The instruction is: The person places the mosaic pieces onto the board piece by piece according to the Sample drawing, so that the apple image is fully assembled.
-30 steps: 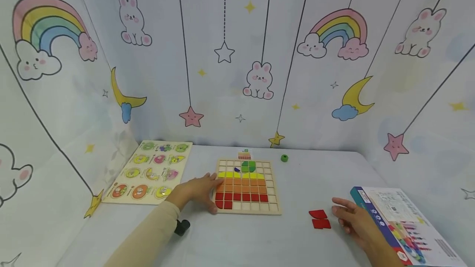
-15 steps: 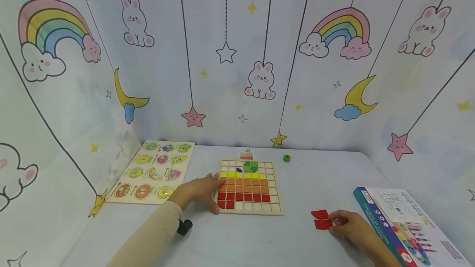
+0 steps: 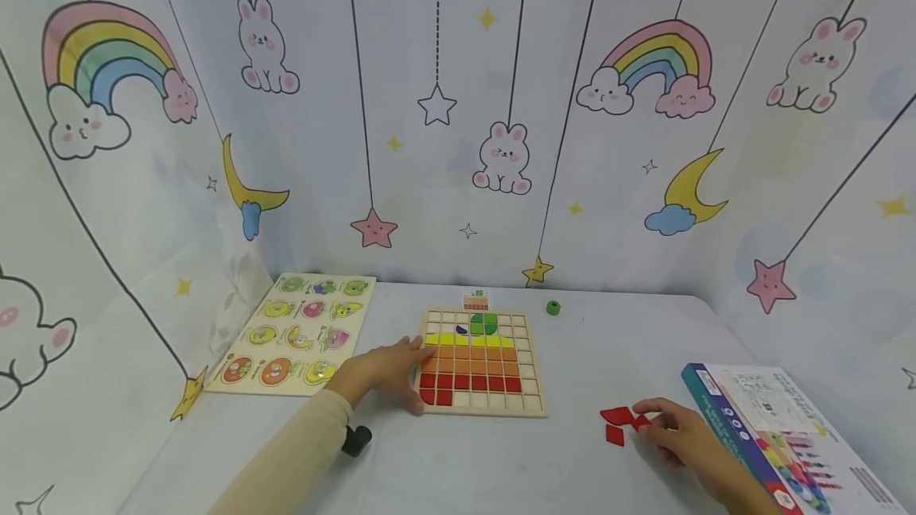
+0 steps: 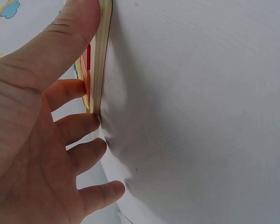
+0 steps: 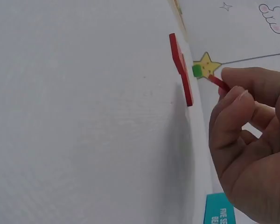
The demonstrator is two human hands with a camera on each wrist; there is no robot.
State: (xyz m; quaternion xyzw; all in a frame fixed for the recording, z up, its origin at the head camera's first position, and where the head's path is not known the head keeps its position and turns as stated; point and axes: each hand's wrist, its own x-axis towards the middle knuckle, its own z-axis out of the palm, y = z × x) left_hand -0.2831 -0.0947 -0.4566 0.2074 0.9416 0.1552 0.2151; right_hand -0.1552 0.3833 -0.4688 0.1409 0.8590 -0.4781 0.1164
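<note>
A wooden grid board (image 3: 533,378) lies mid-table, with red, orange, yellow and green tiles and a small blue piece in its cells. My left hand (image 3: 386,373) rests along its left edge; in the left wrist view the thumb and some fingertips touch the board's side (image 4: 101,60), fingers spread. Farther right, my right hand (image 3: 683,435) pinches a small red tile (image 5: 217,82) between thumb and index finger, raised off the table. Just left of it lie other loose red tiles, among them a square one (image 3: 615,435) and a curved-edged one (image 3: 614,416).
A fruit-picture puzzle board (image 3: 246,320) lies at the back left. Behind the grid stands or lies a small picture card (image 3: 477,300), with a green bead-like piece (image 3: 553,307) to its right. A black object (image 3: 357,441) sits by my left forearm. A printed box (image 3: 758,396) lies right.
My right hand has come left to the red tiles, and one now sits between its fingertips, apart from the square tile it lay beside. My left hand stays at the board.
</note>
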